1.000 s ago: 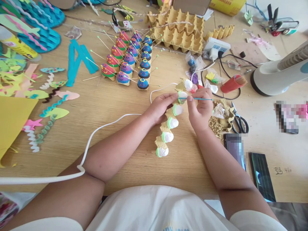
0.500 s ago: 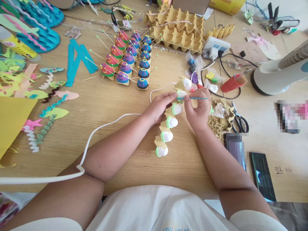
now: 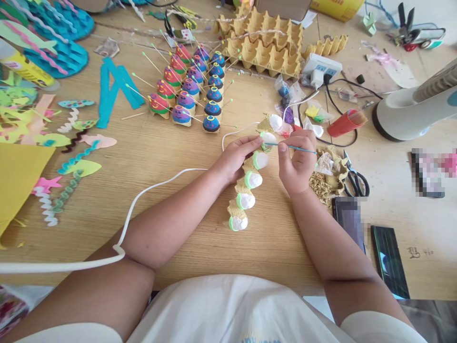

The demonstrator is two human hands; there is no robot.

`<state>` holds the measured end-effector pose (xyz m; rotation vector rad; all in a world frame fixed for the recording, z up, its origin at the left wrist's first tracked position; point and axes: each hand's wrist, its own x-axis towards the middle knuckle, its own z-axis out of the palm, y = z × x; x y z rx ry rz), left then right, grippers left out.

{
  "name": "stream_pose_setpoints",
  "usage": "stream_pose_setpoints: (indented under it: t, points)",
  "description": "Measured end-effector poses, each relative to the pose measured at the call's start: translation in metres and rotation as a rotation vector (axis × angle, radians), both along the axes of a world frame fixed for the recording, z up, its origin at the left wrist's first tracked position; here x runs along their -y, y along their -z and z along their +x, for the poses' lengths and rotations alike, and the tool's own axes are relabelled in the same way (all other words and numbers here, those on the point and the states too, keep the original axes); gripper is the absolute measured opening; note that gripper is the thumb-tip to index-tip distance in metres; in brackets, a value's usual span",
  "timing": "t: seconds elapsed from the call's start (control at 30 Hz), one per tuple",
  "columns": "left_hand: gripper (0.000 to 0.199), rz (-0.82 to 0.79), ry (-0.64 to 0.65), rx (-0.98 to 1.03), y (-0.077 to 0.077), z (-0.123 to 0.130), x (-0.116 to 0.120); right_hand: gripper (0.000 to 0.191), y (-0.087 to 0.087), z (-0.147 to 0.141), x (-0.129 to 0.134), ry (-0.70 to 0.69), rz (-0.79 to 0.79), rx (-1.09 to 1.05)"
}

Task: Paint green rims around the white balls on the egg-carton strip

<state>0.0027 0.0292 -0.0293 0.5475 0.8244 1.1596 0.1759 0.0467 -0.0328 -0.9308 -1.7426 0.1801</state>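
Observation:
My left hand [image 3: 236, 157] is closed on the side of an egg carton strip [image 3: 249, 166], near its far end. White caps with light green edging cover most of the strip's bumps; the farthest bump [image 3: 274, 122] shows white with no green that I can see. In my right hand [image 3: 298, 159] a thin blue stick [image 3: 298, 148] is pinched, its tip against the second bump [image 3: 268, 141] from the far end. The left fingertips rest beside that same bump.
Painted egg carton strips [image 3: 185, 100] with pins stand beyond my left hand. Bare egg carton trays [image 3: 264, 47] lie at the back. Right of my right hand are scissors [image 3: 356, 181], a red cup of sticks [image 3: 344, 127] and phones [image 3: 389, 259]. A white cable [image 3: 157, 183] crosses my left arm.
My right hand has shifted slightly right, and the blue stick now slants down to the right with its tip on the bump. The strip has moved slightly left.

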Motion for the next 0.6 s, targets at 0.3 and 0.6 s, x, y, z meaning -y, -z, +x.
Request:
stream_pose_setpoints:
  t: [0.3,0.6]
  points:
    - [0.026,-0.01,-0.018,0.002,0.0,0.0011,0.0,0.039,-0.0006,-0.0045,-0.0019,-0.025,-0.077,0.012]
    - [0.029,0.032,0.012,0.005,0.001,-0.0002,-0.0006,0.03,0.0,0.0006,-0.0041,-0.05,-0.073,0.027]
